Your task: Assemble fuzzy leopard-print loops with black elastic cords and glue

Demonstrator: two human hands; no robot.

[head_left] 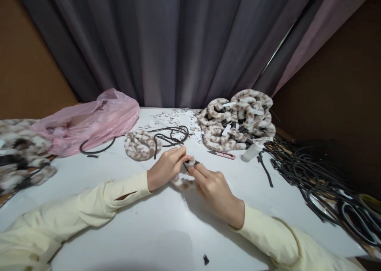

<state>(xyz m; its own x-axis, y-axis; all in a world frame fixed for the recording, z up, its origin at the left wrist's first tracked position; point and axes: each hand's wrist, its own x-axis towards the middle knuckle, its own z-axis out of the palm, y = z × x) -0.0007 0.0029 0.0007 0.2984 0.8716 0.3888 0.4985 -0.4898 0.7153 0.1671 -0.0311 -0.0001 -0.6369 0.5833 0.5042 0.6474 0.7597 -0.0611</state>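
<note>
At bench [143,239] centre: fur strip [192,162], pinched between two hands, with a dark edge showing beside the fur; too small to tell whether cord or band.
Left hand [166,168]: reaches in from the left, thumb and fingers together, clamped on the strip's left side.
Right hand [216,192]: reaches in from the right, fingertips pressed shut on the strip's right side.
Strip from grip: lies directly within both grips, to the right of the left fingertips and to the left of the right fingertips; touching both, so neither hand nearer.
Long axis: partly hidden by fingers; in the lower fur stretch, below the fingertips, runs roughly left to right. Cannot tell whether joined to the upper part.
Beyond the left hand: fur ring [131,146], flat on the bench, with cords [187,134] just beside, partly overlapping its right edge.
Beyond the right hand: pink snips [224,155], near the bottle [251,151], in front of the fur pile [220,140].
Near edge: black scrap [206,259], well apart from both hands.
</note>
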